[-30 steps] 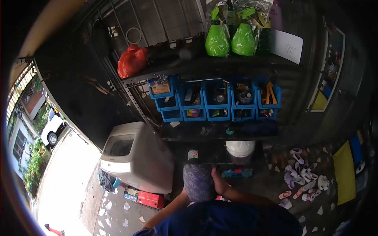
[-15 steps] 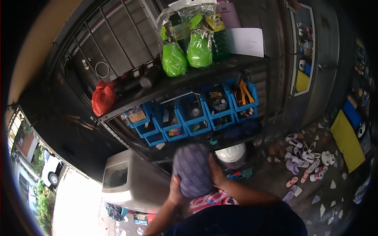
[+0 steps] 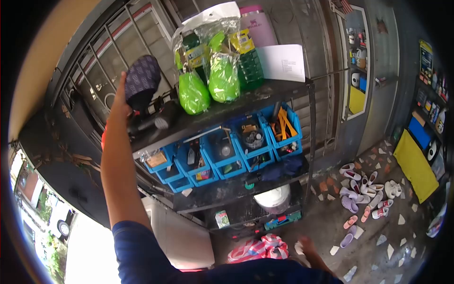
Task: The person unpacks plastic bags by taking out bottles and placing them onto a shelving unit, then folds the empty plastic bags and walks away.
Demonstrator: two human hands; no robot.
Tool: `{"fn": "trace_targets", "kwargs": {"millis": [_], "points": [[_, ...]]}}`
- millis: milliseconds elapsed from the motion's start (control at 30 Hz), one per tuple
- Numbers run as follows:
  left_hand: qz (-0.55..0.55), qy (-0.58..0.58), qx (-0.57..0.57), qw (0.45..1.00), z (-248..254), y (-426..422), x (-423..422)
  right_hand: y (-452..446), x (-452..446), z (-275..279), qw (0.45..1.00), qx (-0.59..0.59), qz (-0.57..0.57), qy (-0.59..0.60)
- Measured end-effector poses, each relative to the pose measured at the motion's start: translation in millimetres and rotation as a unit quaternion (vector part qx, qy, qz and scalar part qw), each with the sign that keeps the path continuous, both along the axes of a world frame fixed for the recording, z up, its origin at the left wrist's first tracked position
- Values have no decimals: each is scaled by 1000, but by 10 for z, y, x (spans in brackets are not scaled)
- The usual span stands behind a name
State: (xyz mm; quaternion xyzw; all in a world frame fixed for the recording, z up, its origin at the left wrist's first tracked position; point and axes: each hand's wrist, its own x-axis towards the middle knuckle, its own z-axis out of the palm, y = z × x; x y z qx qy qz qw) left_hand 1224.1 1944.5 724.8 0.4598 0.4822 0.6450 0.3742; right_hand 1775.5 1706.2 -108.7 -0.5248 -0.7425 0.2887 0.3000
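Note:
At the left end of the top shelf, my left hand (image 3: 124, 97) grips the edge of a dark purple patterned cap (image 3: 144, 78), rounded in shape. The cap is held up just above dark tool-like items (image 3: 158, 118) on the shelf; whether it touches them cannot be made out. My fingers are partly hidden behind it. Low at the right, my right hand (image 3: 308, 247) is blurred and hangs near a small white thing (image 3: 299, 248). A red-white-blue striped cloth or bag (image 3: 257, 248) lies close to it.
Green spray bottles (image 3: 223, 78) in plastic, a pink tumbler (image 3: 259, 26) and white paper (image 3: 283, 61) stand on the top shelf (image 3: 255, 97). Below are blue bins (image 3: 222, 161) and a white helmet-like item (image 3: 274, 199). Shoes (image 3: 364, 189) lie on the floor at right.
The cap went from both hands, low in front of me, up and left to the top shelf in my left hand. My right hand let go and dropped to the lower right.

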Motion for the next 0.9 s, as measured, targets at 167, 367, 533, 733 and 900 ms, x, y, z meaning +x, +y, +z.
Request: {"fn": "trace_targets", "kwargs": {"millis": [167, 367, 533, 733, 900], "points": [[300, 362, -132, 873, -162, 697, -263, -1402, 1673, -837, 866, -437, -222, -101], [466, 558, -83, 681, 218, 628, -589, -1579, 1721, -854, 818, -503, -263, -90], [445, 650, 93, 609, 191, -11, -282, -1439, 1509, -1221, 853, -457, -231, -96], [366, 735, 248, 514, -336, -1528, 253, 83, 1473, -1274, 978, -111, -26, -172], [313, 793, 237, 466, -1940, -3379, 328, 394, 759, -202, 912, -306, -222, 157]]}}
